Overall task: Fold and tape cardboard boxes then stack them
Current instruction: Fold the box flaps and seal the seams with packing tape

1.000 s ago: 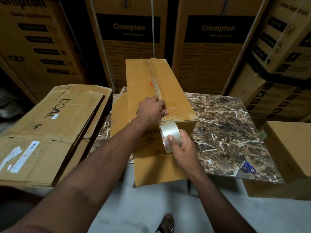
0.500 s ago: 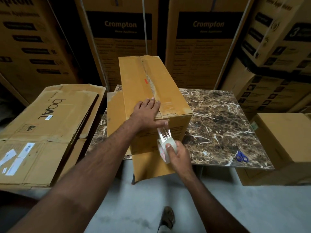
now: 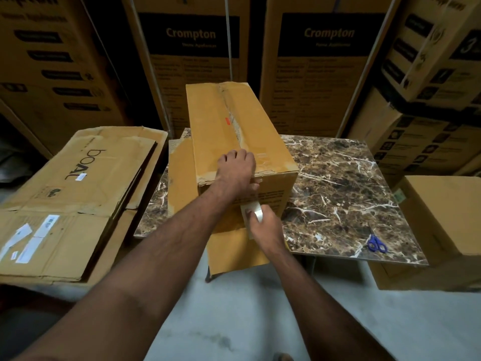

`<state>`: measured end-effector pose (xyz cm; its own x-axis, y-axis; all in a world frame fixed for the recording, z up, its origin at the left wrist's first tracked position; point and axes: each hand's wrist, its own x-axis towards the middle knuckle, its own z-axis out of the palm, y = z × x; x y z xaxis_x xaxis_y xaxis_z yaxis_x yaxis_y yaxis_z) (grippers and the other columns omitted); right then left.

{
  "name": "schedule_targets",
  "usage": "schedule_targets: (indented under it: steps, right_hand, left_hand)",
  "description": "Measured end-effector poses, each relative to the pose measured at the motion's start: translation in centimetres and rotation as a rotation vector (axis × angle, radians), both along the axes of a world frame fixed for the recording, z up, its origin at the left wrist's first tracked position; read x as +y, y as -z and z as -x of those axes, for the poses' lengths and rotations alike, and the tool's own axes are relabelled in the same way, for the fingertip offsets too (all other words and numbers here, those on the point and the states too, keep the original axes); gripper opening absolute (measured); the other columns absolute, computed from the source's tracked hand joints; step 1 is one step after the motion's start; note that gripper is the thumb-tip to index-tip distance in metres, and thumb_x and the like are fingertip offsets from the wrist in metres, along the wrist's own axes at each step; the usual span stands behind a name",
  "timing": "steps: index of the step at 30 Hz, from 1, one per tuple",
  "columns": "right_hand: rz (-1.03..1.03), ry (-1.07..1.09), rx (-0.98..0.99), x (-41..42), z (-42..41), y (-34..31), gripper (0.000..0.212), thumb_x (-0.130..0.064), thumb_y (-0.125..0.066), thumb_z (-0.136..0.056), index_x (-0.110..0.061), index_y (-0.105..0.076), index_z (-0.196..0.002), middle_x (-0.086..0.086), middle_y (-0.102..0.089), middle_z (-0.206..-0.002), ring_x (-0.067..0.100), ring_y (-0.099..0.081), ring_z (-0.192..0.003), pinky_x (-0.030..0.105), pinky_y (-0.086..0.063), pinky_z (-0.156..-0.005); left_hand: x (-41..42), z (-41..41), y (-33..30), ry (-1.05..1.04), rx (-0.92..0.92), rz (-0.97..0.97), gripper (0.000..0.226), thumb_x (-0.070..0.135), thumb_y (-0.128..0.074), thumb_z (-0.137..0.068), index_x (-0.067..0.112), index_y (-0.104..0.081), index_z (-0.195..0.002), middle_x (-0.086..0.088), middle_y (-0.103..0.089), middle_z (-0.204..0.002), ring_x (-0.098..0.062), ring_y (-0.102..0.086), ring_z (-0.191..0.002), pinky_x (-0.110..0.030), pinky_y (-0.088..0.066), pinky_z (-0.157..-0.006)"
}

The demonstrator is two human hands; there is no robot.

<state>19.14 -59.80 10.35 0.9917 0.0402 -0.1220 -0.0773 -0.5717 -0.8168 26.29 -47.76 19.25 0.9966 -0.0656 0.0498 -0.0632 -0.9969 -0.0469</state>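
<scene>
Fingers flat, pinning tan cardboard box seam.
Right hand grips clear tape roll, tensioning strip down front face.

Two bare forearms, no sleeves in view, no watch or rings visible, left hand and right hand uncovered, dark brown shoe toe at the bottom edge of view
</scene>
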Motion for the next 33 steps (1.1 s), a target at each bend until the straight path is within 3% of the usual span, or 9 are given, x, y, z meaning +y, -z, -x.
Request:
schedule_targets:
  steps: [5,8,14,18,21,26,30,33]
  right_hand:
    - [-0.028,-0.048,-0.035,-1.0,-1.6,-1.0,0.03,-0.037,-0.056,-0.101,-0.01,-0.06,-0.113,0.003,-0.064,-0.097,0.02,-0.058,-0.084,0.027,-0.034,-0.057]
    - [-0.029,-0.071,-0.013,-1.4,-1.2,-0.5,0.033,-0.038,-0.055,-0.101,-0.008,-0.059,-0.114,0.006,-0.065,-0.1,0.023,-0.059,-0.086,0.029,-0.035,-0.061]
    - [-0.059,-0.11,0.008,-1.2,-2.1,-0.4,0.038,-0.041,-0.057,-0.099,-0.009,-0.06,-0.119,0.012,-0.069,-0.105,0.031,-0.065,-0.094,0.033,-0.046,-0.071]
    - [-0.077,-0.106,0.023,-1.3,-1.9,-0.3,0.035,-0.042,-0.058,-0.099,-0.01,-0.062,-0.111,0.008,-0.068,-0.1,0.028,-0.063,-0.089,0.032,-0.042,-0.068]
    - [-0.088,-0.106,0.018,-1.2,-1.8,-0.3,0.033,-0.043,-0.059,-0.098,-0.011,-0.062,-0.106,0.006,-0.068,-0.096,0.027,-0.063,-0.087,0.034,-0.046,-0.069]
    - [-0.153,-0.111,-0.053,-1.2,-0.2,0.5,0.038,-0.056,-0.059,-0.09,-0.02,-0.061,-0.104,-0.003,-0.068,-0.091,0.023,-0.065,-0.085,0.038,-0.052,-0.07]
    - [-0.133,-0.102,-0.071,-1.8,-0.5,0.8,0.029,-0.041,-0.058,-0.099,-0.012,-0.062,-0.1,0.002,-0.066,-0.087,0.023,-0.061,-0.08,0.035,-0.044,-0.065]
    - [-0.087,-0.056,-0.086,-0.9,-0.3,0.8,0.036,-0.042,-0.053,-0.102,-0.007,-0.06,-0.096,0.01,-0.065,-0.083,0.029,-0.06,-0.076,0.038,-0.044,-0.064]
  left_hand:
    - [1.3,-1.1,-0.6,0.063,-0.103,-0.044,0.074,0.081,-0.049,-0.08,0.024,-0.047,-0.127,-0.005,-0.047,-0.134,-0.028,-0.042,-0.124,-0.052,-0.036,-0.103]
    - [1.3,-0.4,0.5,0.111,-0.134,-0.1,0.074,0.081,-0.039,-0.084,0.023,-0.049,-0.129,-0.003,-0.051,-0.134,-0.027,-0.045,-0.121,-0.049,-0.036,-0.099]
    - [0.2,1.7,3.1,-0.009,-0.321,-0.217,0.078,0.068,-0.053,-0.086,0.013,-0.046,-0.141,-0.008,-0.054,-0.14,-0.026,-0.055,-0.115,-0.041,-0.042,-0.09]
    - [0.1,1.5,2.8,0.053,-0.259,-0.25,0.096,0.074,-0.062,-0.077,0.015,-0.036,-0.148,-0.01,-0.047,-0.145,-0.028,-0.048,-0.126,-0.044,-0.041,-0.102]
    - [0.2,1.3,2.4,0.064,-0.145,-0.226,0.109,0.072,-0.064,-0.078,0.01,-0.018,-0.156,-0.016,-0.03,-0.158,-0.033,-0.029,-0.146,-0.05,-0.026,-0.118]
    - [-0.1,1.1,2.5,0.029,-0.1,-0.214,0.1,0.065,-0.056,-0.088,0.006,-0.013,-0.156,-0.017,-0.02,-0.164,-0.031,-0.021,-0.151,-0.044,-0.02,-0.122]
    - [0.3,0.8,1.9,0.058,-0.093,-0.195,0.094,0.063,-0.051,-0.091,0.006,-0.015,-0.157,-0.016,-0.019,-0.164,-0.03,-0.02,-0.152,-0.042,-0.019,-0.122]
    - [0.8,1.4,2.2,0.079,-0.094,-0.153,0.089,0.059,-0.051,-0.094,0.007,-0.016,-0.157,-0.015,-0.019,-0.165,-0.029,-0.019,-0.152,-0.041,-0.017,-0.123]
